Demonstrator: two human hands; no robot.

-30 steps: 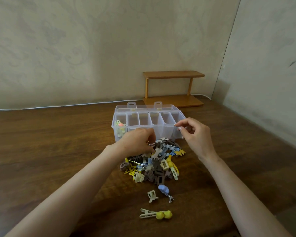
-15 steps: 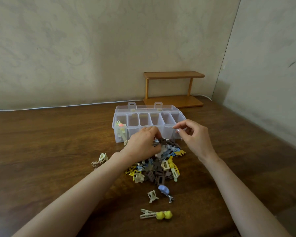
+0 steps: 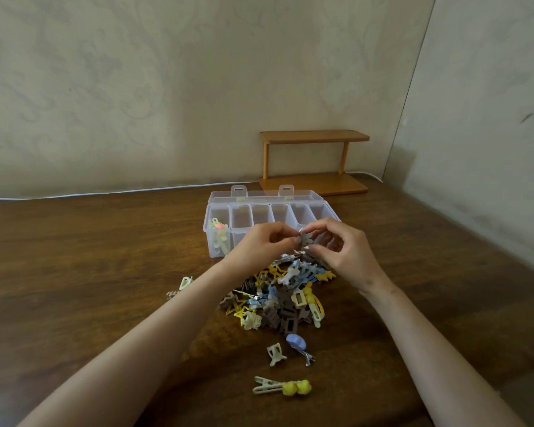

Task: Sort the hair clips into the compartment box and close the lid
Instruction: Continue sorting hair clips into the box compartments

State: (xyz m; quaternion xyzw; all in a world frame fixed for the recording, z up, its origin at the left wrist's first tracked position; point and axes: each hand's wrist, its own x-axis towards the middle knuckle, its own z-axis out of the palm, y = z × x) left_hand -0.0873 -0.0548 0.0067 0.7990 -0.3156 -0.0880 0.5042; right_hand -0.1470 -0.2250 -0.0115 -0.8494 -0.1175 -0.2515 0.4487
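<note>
clear plastic box point(image 3: 211, 241) sits open on the wooden bench point(image 3: 74, 272), with its lid point(image 3: 265, 197) flipped back behind it. right over the box's front wall both hands meet on one small grey flower clip point(image 3: 305, 238). the left hand point(image 3: 259, 245) has its fingers point(image 3: 285, 229) curled in, pinching the flower's left edge. the right hand point(image 3: 346, 251) pinches the other side between thumb and fingertips.

the box's leftmost compartment holds a few pale clips point(image 3: 219, 231) with a pink bit on top. the other hair clips are in a messy pile point(image 3: 284, 300) just in front of the box: yellow stars, brown, blue and cream ones. further out from the box than the pile lie a white claw clip point(image 3: 275, 354), a blue clip point(image 3: 298, 343) beside it, and a long clip with two yellow balls point(image 3: 282, 388). two stray clips point(image 3: 179, 288) lie off to the box's front left. a small wooden shelf point(image 3: 313, 161) stands behind the box against the wall.
</note>
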